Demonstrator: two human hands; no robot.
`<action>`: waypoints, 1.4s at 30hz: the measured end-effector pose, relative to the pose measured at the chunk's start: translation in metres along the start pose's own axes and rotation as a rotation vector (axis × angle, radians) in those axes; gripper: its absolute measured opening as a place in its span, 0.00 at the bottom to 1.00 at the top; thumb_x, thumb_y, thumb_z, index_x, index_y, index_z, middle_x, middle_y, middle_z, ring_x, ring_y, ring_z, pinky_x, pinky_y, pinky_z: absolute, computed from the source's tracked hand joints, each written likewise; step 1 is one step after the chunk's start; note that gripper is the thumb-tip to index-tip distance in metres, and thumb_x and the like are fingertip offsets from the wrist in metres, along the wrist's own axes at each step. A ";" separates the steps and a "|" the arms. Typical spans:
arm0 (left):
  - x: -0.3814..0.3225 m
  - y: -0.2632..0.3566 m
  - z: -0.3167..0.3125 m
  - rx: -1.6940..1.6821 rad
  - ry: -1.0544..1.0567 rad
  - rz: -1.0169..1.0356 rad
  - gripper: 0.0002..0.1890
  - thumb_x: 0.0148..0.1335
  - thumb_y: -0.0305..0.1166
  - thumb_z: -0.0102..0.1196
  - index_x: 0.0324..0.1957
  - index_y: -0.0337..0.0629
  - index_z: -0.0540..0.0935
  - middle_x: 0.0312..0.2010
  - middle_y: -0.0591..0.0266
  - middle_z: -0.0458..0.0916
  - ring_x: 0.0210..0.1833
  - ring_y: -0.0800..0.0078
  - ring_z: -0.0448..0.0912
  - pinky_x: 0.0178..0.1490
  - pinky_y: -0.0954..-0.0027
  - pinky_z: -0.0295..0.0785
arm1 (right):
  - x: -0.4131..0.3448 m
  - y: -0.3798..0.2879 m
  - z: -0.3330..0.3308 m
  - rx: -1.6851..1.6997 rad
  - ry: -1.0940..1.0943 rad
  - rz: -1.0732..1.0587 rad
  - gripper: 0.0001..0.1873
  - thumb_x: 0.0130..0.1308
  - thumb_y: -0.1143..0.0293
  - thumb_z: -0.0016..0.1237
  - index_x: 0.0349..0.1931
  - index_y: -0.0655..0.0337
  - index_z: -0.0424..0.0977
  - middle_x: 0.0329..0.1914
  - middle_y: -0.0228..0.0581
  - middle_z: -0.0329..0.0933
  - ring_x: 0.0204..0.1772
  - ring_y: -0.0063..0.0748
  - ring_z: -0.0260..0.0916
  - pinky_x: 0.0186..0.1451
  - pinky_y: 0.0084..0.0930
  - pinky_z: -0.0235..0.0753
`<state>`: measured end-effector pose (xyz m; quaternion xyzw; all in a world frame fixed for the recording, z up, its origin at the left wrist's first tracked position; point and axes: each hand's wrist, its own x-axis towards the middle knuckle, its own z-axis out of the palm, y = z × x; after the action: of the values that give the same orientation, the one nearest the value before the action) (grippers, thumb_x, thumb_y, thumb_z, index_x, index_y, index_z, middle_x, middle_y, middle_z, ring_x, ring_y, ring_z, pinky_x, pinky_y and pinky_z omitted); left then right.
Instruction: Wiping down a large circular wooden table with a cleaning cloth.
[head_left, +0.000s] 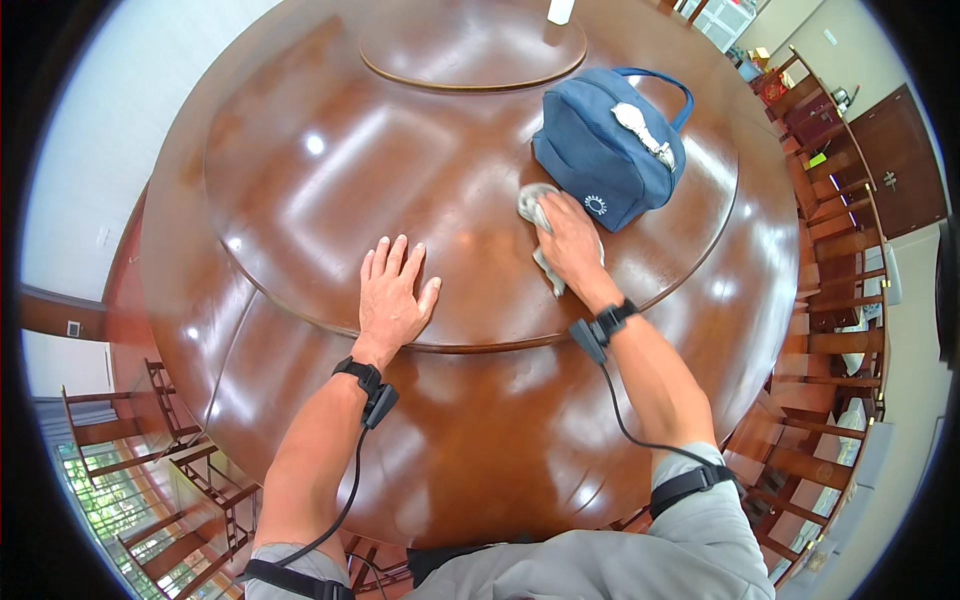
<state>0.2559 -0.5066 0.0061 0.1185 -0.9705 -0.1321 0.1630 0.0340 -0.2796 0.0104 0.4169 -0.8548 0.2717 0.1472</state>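
Note:
My left hand rests palm down on the glossy brown wooden turntable, near its front rim. Its fingers are apart and nothing is in it. A crumpled light-grey cloth lies under my right hand, whose fingers grip and press it against the turntable. Just beyond that hand stands a navy fabric bag with a carrying handle and a white printed emblem. A white, watch-like object lies along the bag's top. My right fingers partly hide the cloth.
The turntable sits on a large round wooden table. A smaller raised disc at its centre bears a white object. Wooden chairs line the right side, and more chairs stand at the lower left. Cables run from both wrist straps.

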 end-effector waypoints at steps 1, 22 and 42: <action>0.000 -0.001 -0.001 -0.002 0.005 -0.004 0.30 0.66 0.46 0.61 0.66 0.40 0.79 0.70 0.42 0.73 0.76 0.41 0.64 0.79 0.43 0.54 | -0.012 -0.001 -0.008 -0.002 -0.001 -0.006 0.19 0.62 0.75 0.55 0.54 0.64 0.77 0.59 0.51 0.78 0.66 0.63 0.72 0.70 0.48 0.73; -0.001 -0.003 -0.007 -0.002 -0.004 0.019 0.30 0.65 0.43 0.62 0.67 0.39 0.78 0.70 0.41 0.72 0.75 0.40 0.64 0.79 0.41 0.55 | 0.034 -0.026 0.031 -0.005 -0.079 -0.092 0.22 0.60 0.77 0.55 0.56 0.65 0.75 0.59 0.53 0.77 0.66 0.63 0.70 0.73 0.49 0.70; -0.001 -0.006 -0.005 0.006 -0.003 -0.010 0.30 0.67 0.45 0.61 0.67 0.41 0.78 0.70 0.43 0.73 0.75 0.42 0.65 0.79 0.43 0.55 | -0.066 -0.003 -0.053 -0.073 -0.059 0.049 0.23 0.60 0.77 0.58 0.57 0.64 0.79 0.63 0.51 0.79 0.68 0.62 0.72 0.71 0.48 0.74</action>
<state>0.2595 -0.5127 0.0084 0.1237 -0.9706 -0.1303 0.1603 0.0777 -0.2081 0.0230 0.3980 -0.8781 0.2314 0.1305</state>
